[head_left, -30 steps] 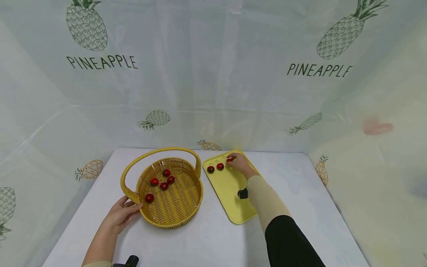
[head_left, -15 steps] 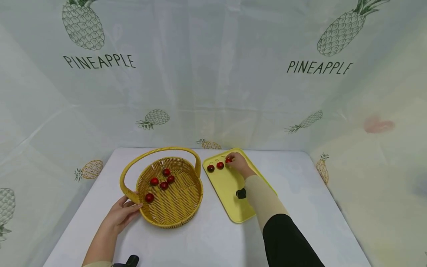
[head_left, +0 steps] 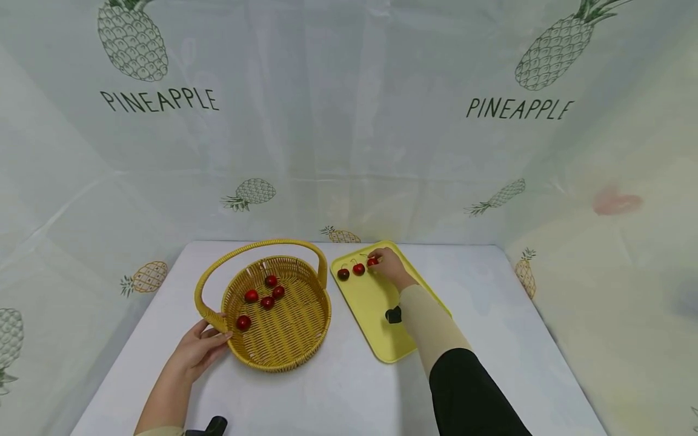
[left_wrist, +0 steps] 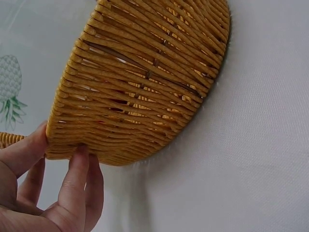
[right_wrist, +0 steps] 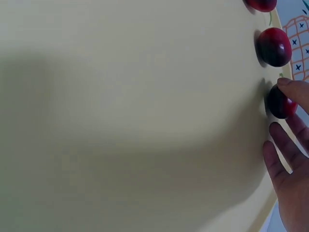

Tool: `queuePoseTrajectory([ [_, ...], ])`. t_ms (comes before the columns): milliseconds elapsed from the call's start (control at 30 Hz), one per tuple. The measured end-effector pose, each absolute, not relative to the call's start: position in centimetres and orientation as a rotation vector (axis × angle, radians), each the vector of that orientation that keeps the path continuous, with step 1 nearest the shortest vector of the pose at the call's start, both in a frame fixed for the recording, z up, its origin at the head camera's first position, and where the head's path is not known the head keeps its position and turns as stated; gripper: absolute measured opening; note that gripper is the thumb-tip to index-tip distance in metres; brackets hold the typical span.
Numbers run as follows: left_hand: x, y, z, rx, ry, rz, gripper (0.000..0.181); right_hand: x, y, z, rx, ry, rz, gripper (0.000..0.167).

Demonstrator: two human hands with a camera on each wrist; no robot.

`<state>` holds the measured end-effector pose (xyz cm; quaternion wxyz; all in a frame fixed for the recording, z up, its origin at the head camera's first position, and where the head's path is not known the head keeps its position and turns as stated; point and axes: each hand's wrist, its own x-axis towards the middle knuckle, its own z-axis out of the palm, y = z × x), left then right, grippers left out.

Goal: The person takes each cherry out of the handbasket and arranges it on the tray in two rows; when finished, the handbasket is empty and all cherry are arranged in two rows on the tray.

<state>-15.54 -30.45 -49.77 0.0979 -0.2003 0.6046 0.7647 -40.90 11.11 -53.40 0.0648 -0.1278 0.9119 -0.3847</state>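
Observation:
On the left side of the table stands a round yellow wicker basket (head_left: pixel 291 330) with a tall handle and several red cherries (head_left: pixel 267 303) inside. My left hand (head_left: pixel 199 351) grips its rim beside the handle's base, thumb and fingertips on the weave in the left wrist view. A yellow tray (head_left: pixel 382 309) lies to the right of the basket. At its far end my right hand (head_left: pixel 389 266) pinches a dark red cherry (right_wrist: pixel 280 102) between thumb and finger, at the tray surface. Two other cherries, a dark one (head_left: pixel 343 274) and a red one (head_left: pixel 358 269), sit to its left.
The white table (head_left: pixel 338 393) ends at a pale curtain (head_left: pixel 349 139) printed with pineapples, behind and at both sides. The basket handle (head_left: pixel 262 243) arches up over the back of the basket.
The right hand and forearm have shifted very slightly left, with the fingers still at the same cherry. The left hand and basket have stayed put.

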Motion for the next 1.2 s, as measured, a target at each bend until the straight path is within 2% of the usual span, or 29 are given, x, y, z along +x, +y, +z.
queuePoseTrajectory([
  [433, -15.4, -30.6, -49.9, -0.57, 1.776, 2.277, 0.073, -39.9, 12.3, -51.5, -0.411, 2.707, -1.15, 0.026],
  [667, -15.4, -30.7, -49.9, -0.541, 1.784, 2.275, 0.074, -38.6, 12.2, -49.9, -0.453, 2.689, -1.134, 0.031],
  [967, -15.4, -30.6, -49.8, -0.556, 1.801, 2.254, 0.082, -37.1, 12.0, -48.4, -0.698, 2.583, -1.109, 0.032],
  [1200, -15.4, -30.5, -49.9, -0.561, 1.803, 2.252, 0.083, -34.7, 11.2, -47.2, -0.778, 2.523, -1.142, 0.036],
])
